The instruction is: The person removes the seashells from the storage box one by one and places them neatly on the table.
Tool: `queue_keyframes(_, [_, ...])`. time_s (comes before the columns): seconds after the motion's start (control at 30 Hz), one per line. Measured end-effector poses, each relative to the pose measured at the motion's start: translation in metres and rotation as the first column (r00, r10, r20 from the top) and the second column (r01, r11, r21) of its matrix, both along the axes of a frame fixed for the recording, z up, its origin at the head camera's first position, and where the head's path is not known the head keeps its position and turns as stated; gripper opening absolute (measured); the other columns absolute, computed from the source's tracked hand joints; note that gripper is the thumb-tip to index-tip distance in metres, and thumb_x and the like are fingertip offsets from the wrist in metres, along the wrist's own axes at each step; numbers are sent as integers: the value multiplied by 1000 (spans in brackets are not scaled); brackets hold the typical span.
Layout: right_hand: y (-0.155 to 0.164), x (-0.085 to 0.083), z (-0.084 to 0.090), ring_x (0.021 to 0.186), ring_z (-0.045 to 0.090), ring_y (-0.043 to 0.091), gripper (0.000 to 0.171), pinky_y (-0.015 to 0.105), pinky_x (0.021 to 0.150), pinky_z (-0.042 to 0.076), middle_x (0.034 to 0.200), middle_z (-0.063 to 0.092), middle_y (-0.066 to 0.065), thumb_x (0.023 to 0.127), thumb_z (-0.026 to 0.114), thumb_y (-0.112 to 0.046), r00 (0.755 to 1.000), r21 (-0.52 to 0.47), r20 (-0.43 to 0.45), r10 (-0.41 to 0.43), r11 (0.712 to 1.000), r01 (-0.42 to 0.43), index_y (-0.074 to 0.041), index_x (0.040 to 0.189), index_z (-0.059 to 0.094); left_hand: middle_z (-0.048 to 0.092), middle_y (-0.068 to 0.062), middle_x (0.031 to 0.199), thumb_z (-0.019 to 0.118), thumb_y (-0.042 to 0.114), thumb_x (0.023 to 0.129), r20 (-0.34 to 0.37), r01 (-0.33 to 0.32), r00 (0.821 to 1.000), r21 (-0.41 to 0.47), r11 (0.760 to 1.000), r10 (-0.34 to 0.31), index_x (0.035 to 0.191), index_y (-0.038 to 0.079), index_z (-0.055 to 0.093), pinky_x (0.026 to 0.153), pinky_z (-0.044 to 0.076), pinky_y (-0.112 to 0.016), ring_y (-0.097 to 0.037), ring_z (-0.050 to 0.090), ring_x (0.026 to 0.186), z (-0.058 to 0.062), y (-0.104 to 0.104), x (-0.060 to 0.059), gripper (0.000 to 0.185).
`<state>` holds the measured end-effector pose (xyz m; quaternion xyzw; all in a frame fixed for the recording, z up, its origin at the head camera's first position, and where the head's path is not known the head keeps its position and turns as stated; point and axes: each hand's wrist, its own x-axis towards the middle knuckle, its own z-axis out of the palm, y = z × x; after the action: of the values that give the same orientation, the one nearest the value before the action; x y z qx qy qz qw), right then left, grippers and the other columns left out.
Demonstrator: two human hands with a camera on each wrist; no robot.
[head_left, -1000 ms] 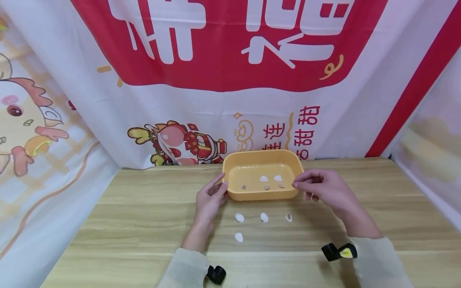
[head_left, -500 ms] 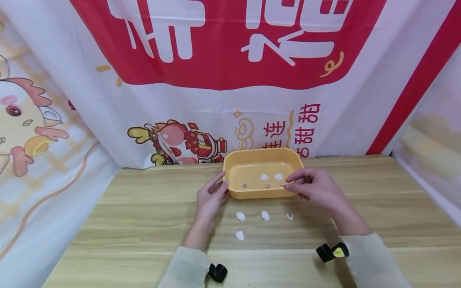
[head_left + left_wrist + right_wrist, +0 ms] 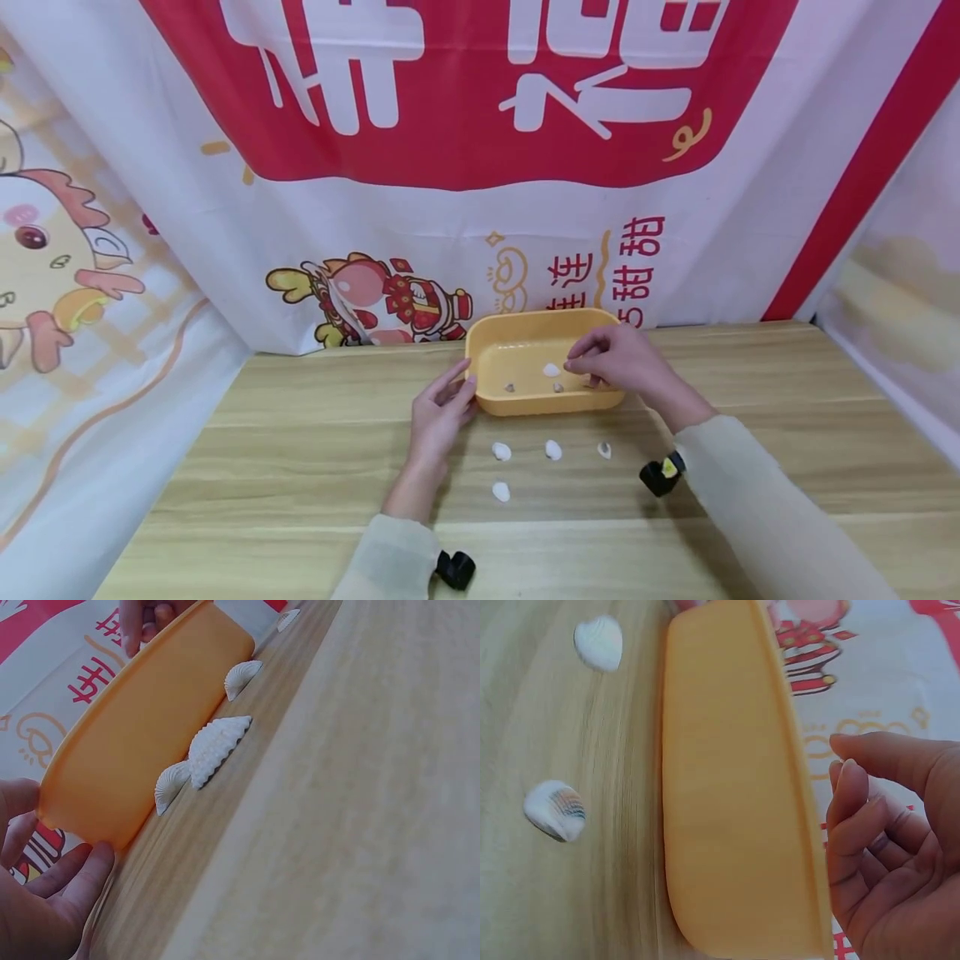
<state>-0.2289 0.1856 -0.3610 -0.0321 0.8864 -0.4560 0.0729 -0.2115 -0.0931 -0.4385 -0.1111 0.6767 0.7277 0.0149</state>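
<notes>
A yellow tray (image 3: 525,404) stands at the back of the wooden table (image 3: 300,467); a white shell (image 3: 551,369) and a few small dark ones lie in it. My left hand (image 3: 459,385) rests against the tray's left end with fairly straight fingers; in the left wrist view the left hand (image 3: 52,877) touches the tray (image 3: 150,727) at its corner. My right hand (image 3: 573,364) hovers inside the tray beside the white shell, fingers loosely curled. In the right wrist view the right hand (image 3: 855,772) shows nothing in it, above the tray (image 3: 727,787). What lies under it is hidden.
Several white shells lie on the table in front of the tray: a row of three (image 3: 552,450) and one nearer me (image 3: 499,491). A printed red and white cloth (image 3: 480,167) hangs close behind the tray. Bare wood stretches left and right.
My right hand has moved left from the tray's right rim to over its inside, covering the second white shell. The left hand has stayed at the tray's left end.
</notes>
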Motion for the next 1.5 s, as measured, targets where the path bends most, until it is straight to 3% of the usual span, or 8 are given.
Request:
queue_keyframes(0.17, [-7, -17, -6, 72, 67, 16, 19, 35, 70, 64, 95, 76, 9, 95, 82, -21, 999, -4, 37, 18, 1000, -18, -5, 105, 78, 69, -15, 140, 74, 26, 104, -2, -3, 1000, -3, 1000, 3, 140, 29, 72, 107, 64, -40, -28, 69, 127, -2, 1, 0, 36])
queue_keyframes(0.53, [-23, -37, -18, 65, 61, 15, 14, 27, 59, 56, 88, 72, 11, 93, 82, -9, 995, -77, 96, 19, 997, -12, 0, 101, 75, 70, -14, 138, 74, 27, 104, -4, -17, 1000, -4, 1000, 17, 140, 29, 73, 105, 64, -39, -27, 70, 125, -2, -2, 0, 36])
queue_keyframes(0.9, [-26, -38, -30, 69, 64, 21, 14, 28, 60, 55, 81, 72, 12, 91, 83, -8, 997, 20, 83, 4, 1000, -6, 0, 99, 74, 70, -16, 137, 75, 26, 103, -24, -1, 1000, -1, 1000, 1, 140, 27, 73, 105, 64, -40, -25, 71, 121, -6, 2, 3, 37])
queue_keyframes(1.3, [-27, -43, -33, 75, 61, 21, 15, 26, 62, 53, 89, 69, 8, 90, 85, -12, 992, 106, 122, -41, 994, 28, -6, 99, 74, 70, -16, 137, 74, 24, 104, -33, -4, 999, -1, 1000, 4, 140, 27, 72, 106, 64, -40, -29, 70, 125, -4, 1, 3, 37])
queue_keyframes(1.5, [-29, -45, -34, 73, 62, 19, 14, 25, 61, 52, 84, 71, 7, 88, 86, -12, 994, 156, 111, -9, 988, -8, -6, 95, 75, 70, -15, 139, 75, 26, 103, -19, -15, 1000, -9, 1000, 15, 140, 28, 72, 106, 64, -40, -30, 69, 126, -3, 2, 4, 37])
